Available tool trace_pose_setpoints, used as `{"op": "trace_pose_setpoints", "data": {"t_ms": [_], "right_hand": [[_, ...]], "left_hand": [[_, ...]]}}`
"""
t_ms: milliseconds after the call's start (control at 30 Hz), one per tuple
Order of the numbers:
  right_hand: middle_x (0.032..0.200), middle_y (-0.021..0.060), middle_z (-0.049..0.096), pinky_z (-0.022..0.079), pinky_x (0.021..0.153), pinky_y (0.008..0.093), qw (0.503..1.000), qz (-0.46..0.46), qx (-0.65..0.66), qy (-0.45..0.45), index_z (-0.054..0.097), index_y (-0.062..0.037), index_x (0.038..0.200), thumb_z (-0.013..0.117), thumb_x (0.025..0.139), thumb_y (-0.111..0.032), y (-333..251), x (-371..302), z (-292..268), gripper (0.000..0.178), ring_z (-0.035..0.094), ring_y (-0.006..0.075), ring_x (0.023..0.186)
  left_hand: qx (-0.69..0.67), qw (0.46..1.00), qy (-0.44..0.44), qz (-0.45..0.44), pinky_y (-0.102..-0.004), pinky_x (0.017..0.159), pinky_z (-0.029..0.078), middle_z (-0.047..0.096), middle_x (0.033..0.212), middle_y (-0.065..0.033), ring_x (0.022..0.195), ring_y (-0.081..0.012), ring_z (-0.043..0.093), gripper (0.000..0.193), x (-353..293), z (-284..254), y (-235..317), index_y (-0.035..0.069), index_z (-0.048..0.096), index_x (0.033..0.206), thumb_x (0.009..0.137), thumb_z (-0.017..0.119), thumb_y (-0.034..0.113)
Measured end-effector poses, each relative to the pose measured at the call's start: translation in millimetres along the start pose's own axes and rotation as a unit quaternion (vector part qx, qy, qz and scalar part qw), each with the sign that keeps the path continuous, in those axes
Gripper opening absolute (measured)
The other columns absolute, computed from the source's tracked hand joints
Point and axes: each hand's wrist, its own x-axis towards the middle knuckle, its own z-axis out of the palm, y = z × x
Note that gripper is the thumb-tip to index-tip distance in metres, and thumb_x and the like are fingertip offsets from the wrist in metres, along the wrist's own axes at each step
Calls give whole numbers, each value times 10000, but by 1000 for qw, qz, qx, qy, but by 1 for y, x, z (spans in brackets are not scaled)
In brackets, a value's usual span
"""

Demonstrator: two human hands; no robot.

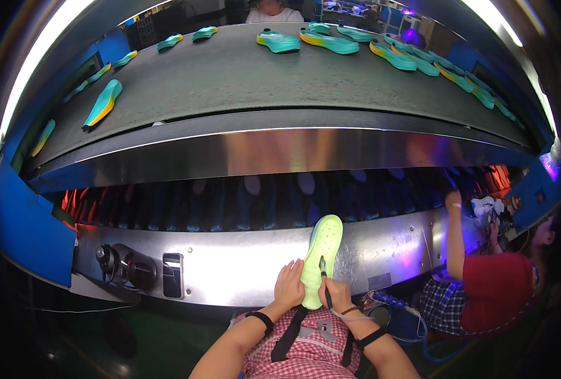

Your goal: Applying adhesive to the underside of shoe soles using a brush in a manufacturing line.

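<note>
A pale yellow-green shoe sole [326,237] with small holes lies in front of me, its near end toward my apron and its far end over the steel ledge. My left hand [288,285] grips the sole's left edge, fingers together. Closed around the dark handle of a small brush [322,270], my right hand [335,293] is at the sole's lower right. The brush's tip touches or hovers just over the sole's upper face; I cannot tell which.
Teal-and-yellow soles [103,104] ride on the conveyor belt [230,85] above. Under it, dark shapes line a red-lit slot. A dark bottle [129,268] and a phone [173,275] occupy the steel ledge [230,252]. A co-worker in red [498,287] reaches in at right.
</note>
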Motion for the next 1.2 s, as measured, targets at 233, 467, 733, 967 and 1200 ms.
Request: {"op": "trace_pose_setpoints", "data": {"t_ms": [233,467,733,967,1200], "right_hand": [[560,104,558,415,410,271,968,140,208,-13,578,-12,802,510,774,-67,-5,-29,-29,92,541,202,448],[481,15,429,267,348,216,568,469,661,140,540,-24,802,480,793,-165,-12,16,-65,154,344,108,360],[467,2,431,263,350,216,435,501,737,130,550,-46,800,492,779,-185,-4,21,-84,153,336,105,351],[462,5,432,288,350,218,418,454,775,135,575,-46,807,481,791,-214,-1,13,-104,194,358,108,355],[468,3,423,279,346,220,458,384,778,194,583,-75,862,456,828,-264,0,18,-122,230,365,108,371]], "left_hand": [[-9,1000,-15,11,-423,982,264,446,1204,-194,1141,-336,390,556,-1,-1,1,-45,378,1220,673,425,45],[-11,1000,-14,3,-431,978,264,454,1175,-214,1123,-342,398,547,0,4,-3,-53,373,1218,680,415,37],[-53,990,-26,-128,-423,778,419,534,902,-207,849,-344,525,410,25,4,8,-16,485,1135,732,466,57],[-89,988,-90,-86,-415,734,453,532,915,-261,823,-375,542,380,64,51,21,-15,473,1136,766,424,55],[-146,953,-259,58,-414,780,438,555,983,-239,904,-371,539,355,105,74,36,-13,522,1078,767,496,156]]}}
